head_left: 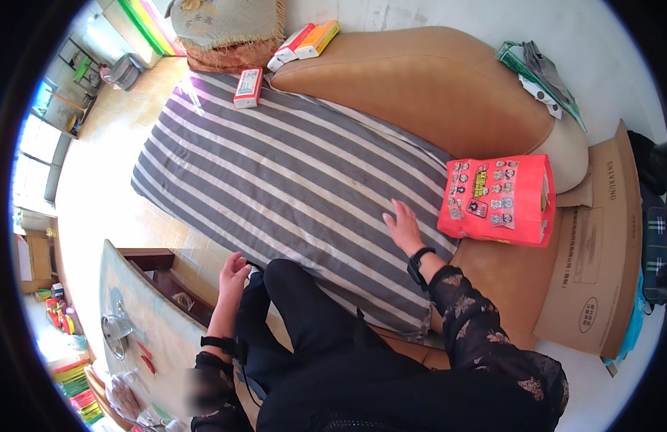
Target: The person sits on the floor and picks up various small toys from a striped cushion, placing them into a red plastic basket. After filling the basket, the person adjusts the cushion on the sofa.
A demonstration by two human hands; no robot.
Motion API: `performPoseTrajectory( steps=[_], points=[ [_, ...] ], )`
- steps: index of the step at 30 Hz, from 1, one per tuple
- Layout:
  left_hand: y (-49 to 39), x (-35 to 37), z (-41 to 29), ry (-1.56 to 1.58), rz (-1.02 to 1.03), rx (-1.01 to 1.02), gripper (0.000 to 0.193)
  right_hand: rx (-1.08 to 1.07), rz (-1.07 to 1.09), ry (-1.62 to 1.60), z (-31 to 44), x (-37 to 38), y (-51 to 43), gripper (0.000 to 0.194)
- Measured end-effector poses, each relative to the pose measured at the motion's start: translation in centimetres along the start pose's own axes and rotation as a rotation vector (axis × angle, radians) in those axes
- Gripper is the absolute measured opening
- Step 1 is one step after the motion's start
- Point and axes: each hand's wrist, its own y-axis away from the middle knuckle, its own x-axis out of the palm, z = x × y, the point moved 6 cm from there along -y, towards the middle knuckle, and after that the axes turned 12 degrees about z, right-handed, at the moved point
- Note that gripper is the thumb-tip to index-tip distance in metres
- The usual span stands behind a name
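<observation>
My right hand (404, 227) hovers over or rests on the near right part of a grey-and-white striped cloth (290, 173); it holds nothing, fingers apart. Just right of it a red printed bag (495, 200) lies on a tan sofa (409, 81). My left hand (234, 272) is beside my left knee, near the cloth's front edge, empty, its fingers loosely bent. Both wrists wear black straps. At the cloth's far end lies a red-and-white box (248, 87).
Two more small boxes, one yellow (317, 39), lie by a fringed cushion (225, 24). A flattened cardboard box (592, 259) leans at right. At left stands a table (166, 335) with a metal cup (116, 326) and red peppers (146, 356). Folded bags (544, 75) rest on the sofa back.
</observation>
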Motion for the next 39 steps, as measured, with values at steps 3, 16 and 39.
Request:
performPoseTrajectory(
  steps=[3, 16, 39],
  points=[
    [-4.2, -0.7, 0.1, -0.269, 0.031, 0.038, 0.054, -0.036, 0.102, 0.162, 3.0, 2.6, -3.5, 0.057],
    [-18.1, 1.0, 0.1, -1.082, 0.172, -0.158, 0.135, 0.139, 0.009, 0.446, 4.3, 4.4, -17.2, 0.053],
    [-19.5, 1.6, 3.2, -1.063, 0.175, -0.202, 0.146, 0.102, -0.245, 0.381, 0.4, 0.8, -27.6, 0.062]
  ],
)
